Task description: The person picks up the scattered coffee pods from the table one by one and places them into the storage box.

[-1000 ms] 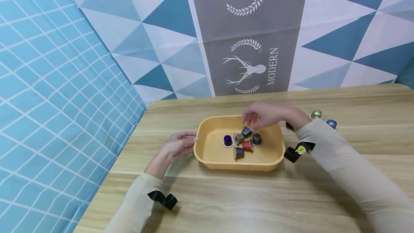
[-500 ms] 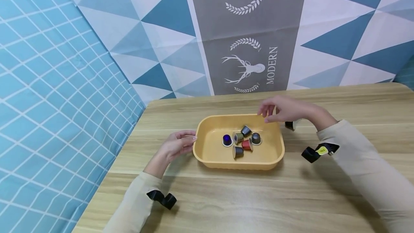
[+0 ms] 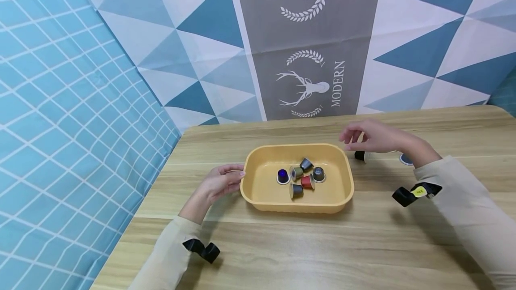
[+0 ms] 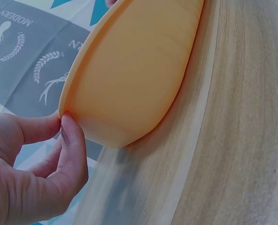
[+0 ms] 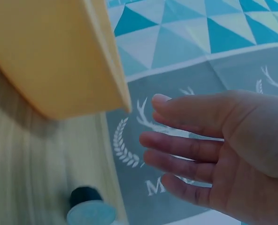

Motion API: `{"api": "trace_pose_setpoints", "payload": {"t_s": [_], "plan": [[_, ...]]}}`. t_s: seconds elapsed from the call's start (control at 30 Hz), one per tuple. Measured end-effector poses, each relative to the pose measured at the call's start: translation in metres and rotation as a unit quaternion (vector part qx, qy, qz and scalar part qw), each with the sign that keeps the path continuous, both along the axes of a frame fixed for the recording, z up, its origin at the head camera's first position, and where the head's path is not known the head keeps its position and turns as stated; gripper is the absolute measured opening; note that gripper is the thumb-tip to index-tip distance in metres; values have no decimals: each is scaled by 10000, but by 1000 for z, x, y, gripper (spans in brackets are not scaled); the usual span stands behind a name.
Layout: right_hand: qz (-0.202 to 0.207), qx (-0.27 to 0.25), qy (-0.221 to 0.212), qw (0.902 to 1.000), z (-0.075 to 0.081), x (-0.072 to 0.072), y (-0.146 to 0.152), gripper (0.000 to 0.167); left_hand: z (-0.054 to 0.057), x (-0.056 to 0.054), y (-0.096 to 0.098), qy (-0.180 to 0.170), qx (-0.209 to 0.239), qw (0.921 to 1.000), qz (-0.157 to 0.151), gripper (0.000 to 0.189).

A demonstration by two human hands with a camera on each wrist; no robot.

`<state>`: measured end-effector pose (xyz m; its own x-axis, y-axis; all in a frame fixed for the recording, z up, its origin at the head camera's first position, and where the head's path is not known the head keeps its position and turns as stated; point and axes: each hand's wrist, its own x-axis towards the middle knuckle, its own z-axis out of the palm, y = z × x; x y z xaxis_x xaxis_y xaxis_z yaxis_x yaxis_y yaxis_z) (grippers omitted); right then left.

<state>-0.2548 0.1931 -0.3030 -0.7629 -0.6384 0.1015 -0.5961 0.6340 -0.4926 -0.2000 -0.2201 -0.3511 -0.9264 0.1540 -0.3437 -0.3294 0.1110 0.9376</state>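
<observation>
Mid-frame, a yellow tray [image 3: 260, 189] of capsules [image 3: 307, 181] is pinched by the left hand [image 3: 219, 181]; at right, a black capsule [image 3: 359, 156] could be sent rolling if brushed by the empty, relaxed right hand [image 3: 372, 136].

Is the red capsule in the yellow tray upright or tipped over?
Tipped over: the red capsule lies on its side in the yellow tray, its wide end facing right in the head view.

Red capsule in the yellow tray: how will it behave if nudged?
The red capsule lies on its side, so it may roll; its wider rimmed end suggests a curved path. The olive capsule and upright dark capsule close by would probably limit travel.
</observation>
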Motion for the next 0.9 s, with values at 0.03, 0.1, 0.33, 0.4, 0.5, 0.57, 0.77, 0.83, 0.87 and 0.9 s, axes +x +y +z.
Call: {"api": "trace_pose_setpoints", "payload": {"t_s": [0.03,0.1,0.33,0.4,0.5,0.57,0.77,0.83,0.87,0.9], "plan": [[-6,-3,-14,10000,-2,-1,2,17,0,0,0,-1,6,10000,-1,42],[-59,68,-38,10000,-6,-2,5,18,-1,0,-1,1,17,10000,-2,41],[-118,267,73,9995,-16,-6,15,18,1,0,0,-16,-6,10000,32,40],[-149,298,77,9994,-18,-6,18,17,1,0,0,-25,-10,10000,24,40],[-218,344,87,9991,-20,-7,22,18,0,0,1,-17,-6,10000,16,40],[-257,386,93,9989,-22,-8,25,18,0,-1,2,-6,7,10000,27,40],[-245,395,63,9989,-31,-8,29,21,0,0,1,26,33,10000,6,42],[-217,383,48,9990,-33,-7,29,22,0,1,1,34,16,10000,-2,42],[-202,370,33,9991,-34,-6,29,22,0,1,0,39,2,10000,1,42],[-176,354,10,9992,-35,-6,28,22,0,2,0,39,-17,10000,12,42]]}}
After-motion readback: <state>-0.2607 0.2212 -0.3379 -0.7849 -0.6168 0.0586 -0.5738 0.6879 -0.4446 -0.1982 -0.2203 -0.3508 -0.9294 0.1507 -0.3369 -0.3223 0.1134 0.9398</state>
